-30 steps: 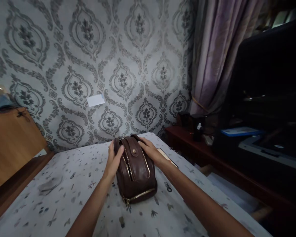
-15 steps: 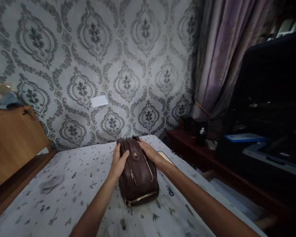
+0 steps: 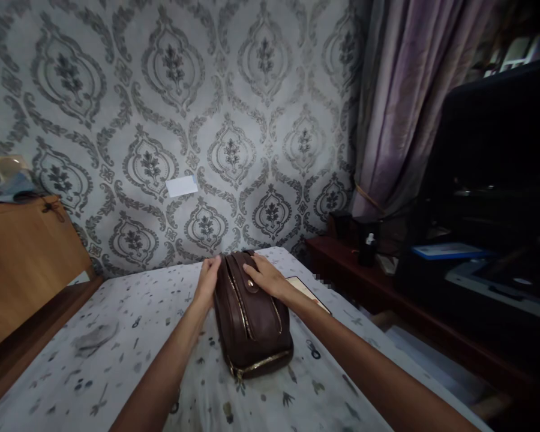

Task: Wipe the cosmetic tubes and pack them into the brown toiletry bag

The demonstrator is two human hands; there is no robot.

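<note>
A dark brown leather pouch [image 3: 252,324] with gold zips lies on a bed covered by a white patterned sheet [image 3: 117,354]. My left hand [image 3: 207,279] rests against the pouch's far left corner, fingers laid along its side. My right hand [image 3: 265,277] lies flat on the pouch's top near the snap button, fingers stretched toward the far end. Neither hand lifts the pouch; it rests on the sheet.
A flat phone-like slab [image 3: 306,293] lies on the sheet just right of my right wrist. A wooden headboard [image 3: 22,264] stands at left. A dark low shelf [image 3: 378,276] with small bottles and a curtain [image 3: 400,108] are at right. Patterned wallpaper is behind.
My left hand has slid from the pouch's top handle to its far left corner. My right hand has shifted slightly over the snap. The pouch's handle now lies flatter.
</note>
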